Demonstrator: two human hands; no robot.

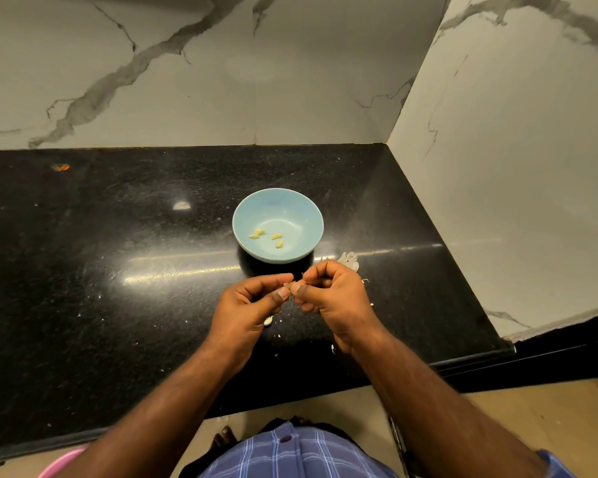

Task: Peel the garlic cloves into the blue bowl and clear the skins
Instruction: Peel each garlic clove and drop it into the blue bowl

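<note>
A blue bowl (249, 215) stands on the black counter and holds several peeled yellowish garlic cloves (276, 236). Just in front of it my left hand (247, 307) and my right hand (332, 296) meet above the counter. Together they pinch one small garlic clove (292, 287) between thumbs and fingertips; the clove is mostly hidden by the fingers. Under my left hand another whitish clove (268, 320) lies on the counter. A pale heap of papery skins (348, 259) lies behind my right hand, to the right of the bowl.
Small white skin flakes (277, 335) dot the black counter (118, 270) around my hands. Marble walls close the back and the right side. The counter's front edge runs below my forearms. A pink rim (63, 460) shows at the bottom left on the floor.
</note>
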